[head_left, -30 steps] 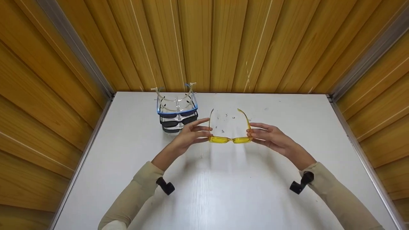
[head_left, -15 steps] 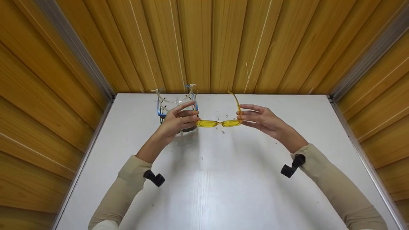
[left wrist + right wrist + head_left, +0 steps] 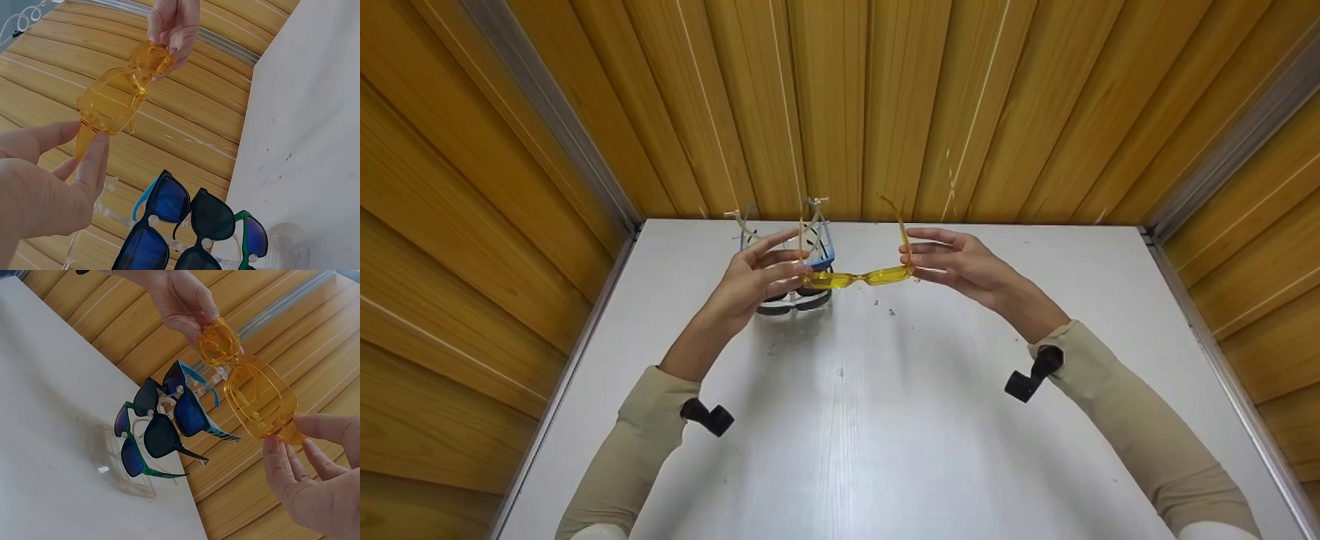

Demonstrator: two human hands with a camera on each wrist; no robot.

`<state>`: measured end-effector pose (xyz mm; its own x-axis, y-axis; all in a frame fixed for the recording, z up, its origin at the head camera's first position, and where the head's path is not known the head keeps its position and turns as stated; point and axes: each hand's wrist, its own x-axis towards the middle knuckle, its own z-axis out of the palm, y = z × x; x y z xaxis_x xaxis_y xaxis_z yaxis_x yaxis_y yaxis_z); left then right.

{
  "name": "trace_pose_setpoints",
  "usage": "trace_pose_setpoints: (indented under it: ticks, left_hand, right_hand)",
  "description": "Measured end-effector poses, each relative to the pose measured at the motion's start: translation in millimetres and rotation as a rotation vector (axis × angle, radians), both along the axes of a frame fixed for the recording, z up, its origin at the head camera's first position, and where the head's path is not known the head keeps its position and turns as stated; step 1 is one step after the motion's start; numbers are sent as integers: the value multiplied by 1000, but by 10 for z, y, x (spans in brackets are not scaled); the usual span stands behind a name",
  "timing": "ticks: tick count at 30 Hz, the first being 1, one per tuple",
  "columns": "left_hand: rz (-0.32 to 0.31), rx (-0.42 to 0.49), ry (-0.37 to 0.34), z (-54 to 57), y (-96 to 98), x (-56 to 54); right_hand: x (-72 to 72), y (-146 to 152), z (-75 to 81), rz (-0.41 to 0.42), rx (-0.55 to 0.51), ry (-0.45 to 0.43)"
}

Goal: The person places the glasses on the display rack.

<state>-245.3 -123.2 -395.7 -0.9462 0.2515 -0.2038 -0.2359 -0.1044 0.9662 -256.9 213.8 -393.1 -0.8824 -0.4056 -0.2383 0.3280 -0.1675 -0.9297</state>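
Note:
Yellow see-through sunglasses (image 3: 889, 276) are held up between both hands, temples pointing away and lenses toward the head camera. My left hand (image 3: 742, 285) pinches the left hinge end, and my right hand (image 3: 964, 266) pinches the right one. Behind my left hand is a clear display stand (image 3: 104, 467), partly hidden in the head view. Three sunglasses hang on it in the right wrist view: blue ones (image 3: 190, 415) on top, black ones (image 3: 162, 436) in the middle and green-framed ones (image 3: 131, 458) lowest. The yellow pair is above the stand's top, overlapping its right side in the head view.
The stand is on a white table (image 3: 855, 450), near its back edge. Wood-patterned panels (image 3: 907, 112) rise behind the table and on both sides. Small dark marks dot the tabletop below the yellow sunglasses. A black wrist camera (image 3: 709, 418) sits on each sleeve.
Both hands have carried the yellow sunglasses up the head view and left, from right of the stand to overlapping it. The pair now tilts slightly, its right end higher in view.

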Motion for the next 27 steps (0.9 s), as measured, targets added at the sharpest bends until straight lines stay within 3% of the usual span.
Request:
trace_pose_setpoints:
  ticks: [14,27]
  left_hand:
    - [78,-4,43,93,-278,-99]
    - [134,9,61,11,-624,-290]
  right_hand:
    - [-196,-375,117,-27,0,29]
    - [-452,-792,23,-83,-27,-11]
